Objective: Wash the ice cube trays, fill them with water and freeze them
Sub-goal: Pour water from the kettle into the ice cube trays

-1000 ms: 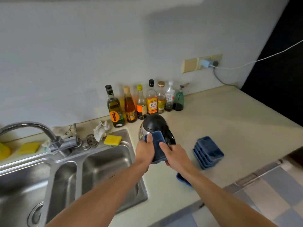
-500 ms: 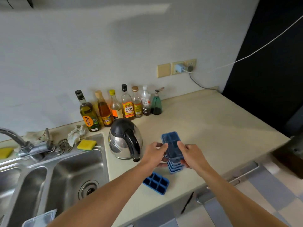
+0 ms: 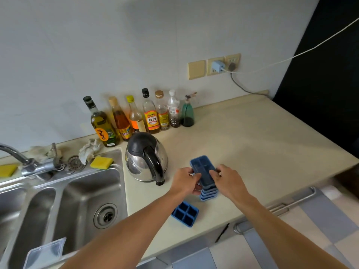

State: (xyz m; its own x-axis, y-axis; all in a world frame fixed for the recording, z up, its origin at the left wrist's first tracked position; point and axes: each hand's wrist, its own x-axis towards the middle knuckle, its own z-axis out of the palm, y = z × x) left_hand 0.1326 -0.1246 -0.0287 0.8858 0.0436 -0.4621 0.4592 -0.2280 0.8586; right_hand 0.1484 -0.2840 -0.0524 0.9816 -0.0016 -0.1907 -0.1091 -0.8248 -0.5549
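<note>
A stack of several blue ice cube trays [image 3: 204, 172] stands on the beige counter [image 3: 252, 152], right of the kettle. My left hand [image 3: 185, 182] grips the stack's left side and my right hand [image 3: 228, 180] grips its right side, fingers curled round the top tray's rim. One more blue ice cube tray [image 3: 185, 213] lies by itself on the counter, nearer the front edge and partly under my left forearm. The steel double sink [image 3: 81, 199] is at the left.
A steel kettle [image 3: 145, 157] with a black handle stands just left of the stack. Several bottles [image 3: 149, 113] line the wall. Yellow sponges [image 3: 101, 162], rags and the tap [image 3: 23, 162] sit behind the sink. A clear lid [image 3: 44, 253] lies at the sink's front. The counter's front edge is close.
Both hands carried one blue tray from in front of the kettle rightward and set it down on top of the stack. The view shifted to the right and downward.
</note>
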